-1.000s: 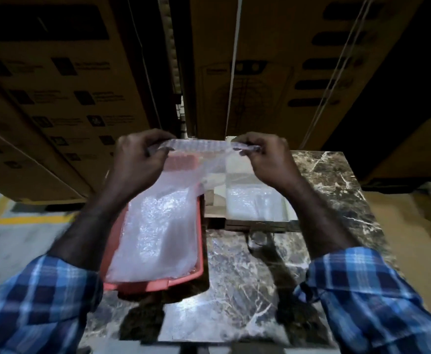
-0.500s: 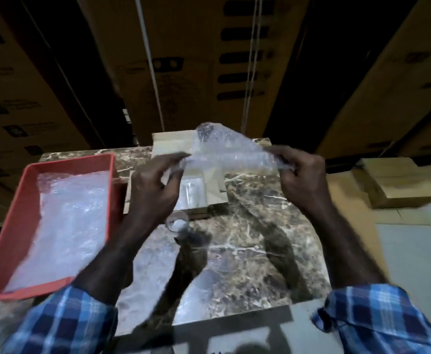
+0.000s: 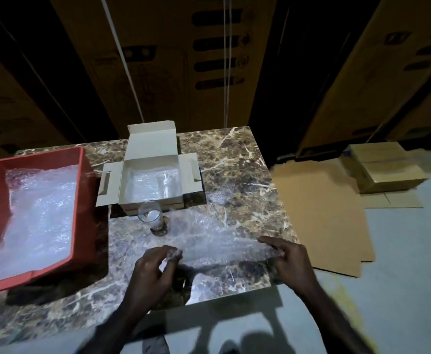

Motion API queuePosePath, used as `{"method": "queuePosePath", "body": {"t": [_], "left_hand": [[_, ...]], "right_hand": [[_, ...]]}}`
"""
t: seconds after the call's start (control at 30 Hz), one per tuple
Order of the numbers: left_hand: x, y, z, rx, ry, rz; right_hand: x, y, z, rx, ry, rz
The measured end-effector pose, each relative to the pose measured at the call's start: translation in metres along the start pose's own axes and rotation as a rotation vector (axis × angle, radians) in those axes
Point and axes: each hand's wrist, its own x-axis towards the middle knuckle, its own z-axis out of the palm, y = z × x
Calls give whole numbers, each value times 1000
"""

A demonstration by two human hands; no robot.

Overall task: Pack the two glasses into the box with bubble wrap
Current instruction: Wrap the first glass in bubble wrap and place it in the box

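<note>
A clear sheet of bubble wrap (image 3: 219, 241) lies stretched over the marble table (image 3: 247, 164), blurred by motion. My left hand (image 3: 155, 267) pinches its near left corner and my right hand (image 3: 286, 256) pinches its near right corner. One empty glass (image 3: 151, 216) stands upright on the table just beyond the sheet. Behind it sits the open white box (image 3: 130, 182), flaps spread, lined with bubble wrap, with a second glass (image 3: 168, 183) lying inside on the right.
A red tray (image 3: 81, 172) with more bubble wrap (image 3: 38, 215) sits at the table's left. Flat cardboard (image 3: 319, 215) and small boxes (image 3: 380, 169) lie on the floor to the right. Tall cartons stand behind the table.
Both hands have brought the bubble wrap sheet down from chest height onto the table in front of the glass. The view has swung to the right and downward.
</note>
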Motion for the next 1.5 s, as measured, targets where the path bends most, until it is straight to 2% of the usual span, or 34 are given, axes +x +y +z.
{"method": "queuePosePath", "body": {"t": [0.17, 0.3, 0.4, 0.5, 0.63, 0.87, 1.13, 1.27, 1.43, 1.5], "left_hand": [[48, 20, 1, -5, 28, -58], [106, 36, 2, -89, 79, -82], [142, 57, -8, -142, 180, -70], [156, 71, -18, -269, 250, 16], [131, 72, -20, -378, 176, -17], [38, 20, 4, -277, -119, -111], [-19, -23, 19, -190, -235, -295], [-22, -34, 22, -198, -223, -380], [-9, -40, 29, -236, -165, -491], [3, -42, 36, -186, -131, -516]], "right_hand": [[36, -17, -8, -29, 112, -27], [84, -48, -26, 269, 180, 117], [111, -72, -43, 300, 270, 10], [114, -93, -57, 338, 314, -92], [91, -86, -52, 321, 363, -149], [15, -3, -6, 203, 214, -11], [-9, 42, 25, 36, 29, 114], [-6, 49, 27, 5, -4, 130], [13, 58, 33, 160, -18, 271], [25, 55, 35, 164, -18, 264]]}}
